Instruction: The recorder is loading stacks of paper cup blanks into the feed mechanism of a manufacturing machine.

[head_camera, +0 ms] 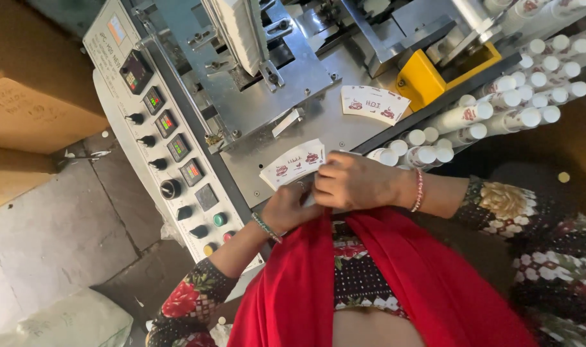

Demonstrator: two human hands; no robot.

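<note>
Paper blanks (294, 164), flat fan-shaped, pinched between both hands' fingers (325, 172)

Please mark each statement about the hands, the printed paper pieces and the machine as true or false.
1. Both hands, left hand and right hand, hold a fan-shaped stack of printed paper blanks. True.
2. A second printed blank lies on the metal machine table. True.
3. The block beside that blank is green. False: the block is yellow.
4. The white paper cups stand upright, each one apart. False: they lie nested in long stacks.
</note>
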